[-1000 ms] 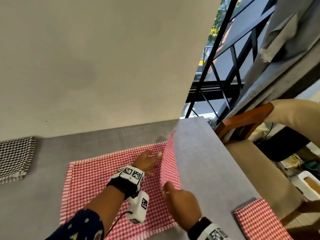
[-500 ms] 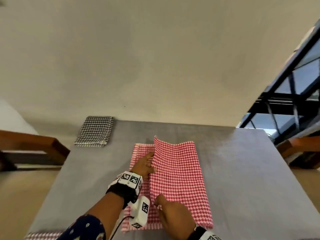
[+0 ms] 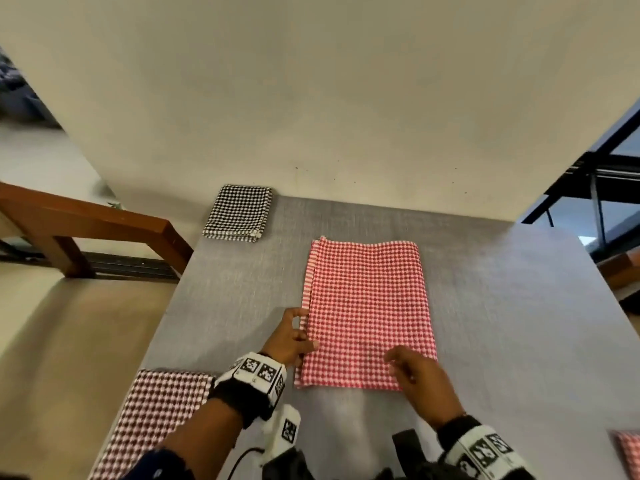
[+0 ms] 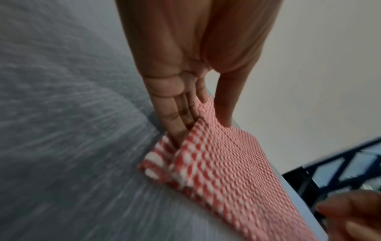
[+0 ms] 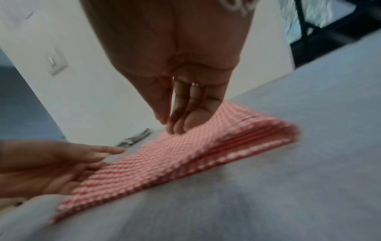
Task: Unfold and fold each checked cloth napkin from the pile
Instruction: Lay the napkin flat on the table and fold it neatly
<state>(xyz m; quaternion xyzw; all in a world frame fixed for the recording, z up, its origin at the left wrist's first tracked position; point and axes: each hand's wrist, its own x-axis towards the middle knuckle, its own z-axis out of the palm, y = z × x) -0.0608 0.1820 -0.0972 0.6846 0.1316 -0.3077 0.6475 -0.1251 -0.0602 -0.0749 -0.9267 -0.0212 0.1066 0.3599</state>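
A red checked napkin (image 3: 367, 306) lies folded in half on the grey table (image 3: 502, 323), its open edges to the left. My left hand (image 3: 294, 337) is at that left edge near the front. In the left wrist view its fingers (image 4: 177, 117) reach straight in under the upper layer of the napkin (image 4: 226, 163) while the thumb lies on top, so the edge is pinched. My right hand (image 3: 415, 375) rests its straight fingertips (image 5: 177, 128) on top of the napkin (image 5: 164, 159) near the front right corner and holds nothing.
A folded black-and-white checked napkin (image 3: 239, 213) lies at the table's far left by the wall. A dark red checked napkin (image 3: 156, 417) sits at the near left corner, and another red one (image 3: 628, 452) shows at the near right. A wooden chair (image 3: 86, 220) stands left of the table.
The napkin's right half has been carried over to the left and laid flat on the other half. My right hand let go of the edge and now rests on top. The head view swung left.
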